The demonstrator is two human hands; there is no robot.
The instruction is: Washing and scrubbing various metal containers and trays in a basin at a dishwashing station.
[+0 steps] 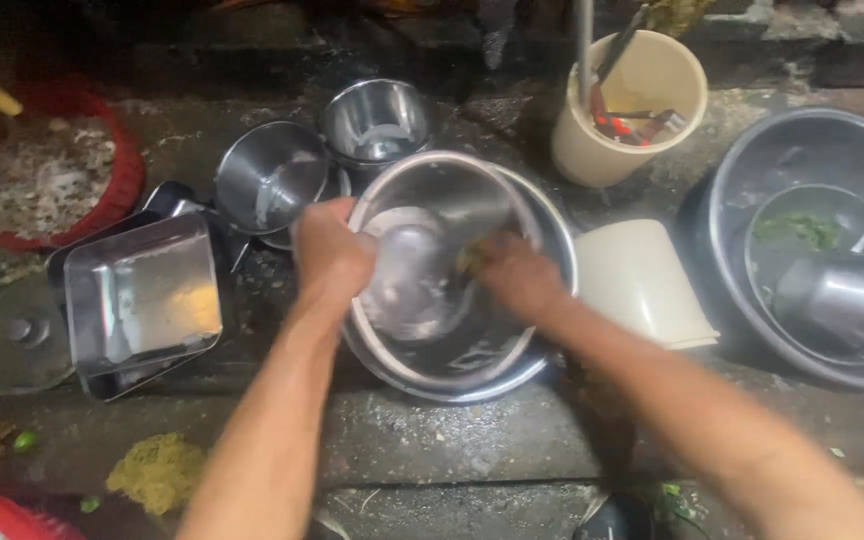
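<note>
Hands: left [330, 250] grips steel bowl [432, 280] rim; right [514, 275] presses perhaps a scrubber [472, 258] inside.

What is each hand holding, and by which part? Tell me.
The left hand grips the steel bowl by its rim. The right hand presses a yellowish scrubber inside it; the exact hold is blurred.

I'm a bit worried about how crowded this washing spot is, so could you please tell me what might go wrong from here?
1. The left hand holds the wet steel bowl only by its rim, so it might slip while the right hand rubs inside it with a scrubber.
2. The two steel pots lean close behind; a jolt could knock them over.
3. The cream lid lies right beside the right forearm and may get pushed aside.
</note>
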